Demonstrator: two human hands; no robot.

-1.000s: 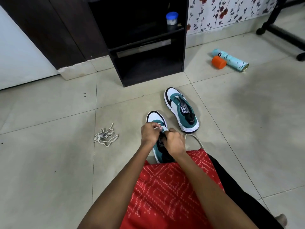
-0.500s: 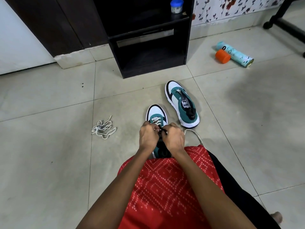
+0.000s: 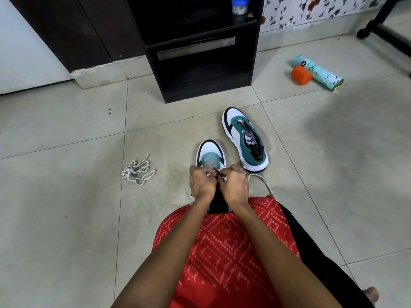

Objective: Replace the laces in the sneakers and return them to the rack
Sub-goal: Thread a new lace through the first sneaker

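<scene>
Left hand (image 3: 201, 183): fingers curled, pinching the lace (image 3: 264, 182) over the near sneaker (image 3: 210, 154).
Right hand (image 3: 236, 185): pinching likewise, fingertips meeting the left's.
Rack (image 3: 200, 85), 12 o'clock: shelf holds a blue-lidded jar (image 3: 239, 6).

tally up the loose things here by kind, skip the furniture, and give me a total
sneakers: 2 (near sneaker, far sneaker)
laces: 2 (lace bundle, trailing lace)
spray can: 1
orange cap: 1
blue-lidded jar: 1
total: 7
</scene>
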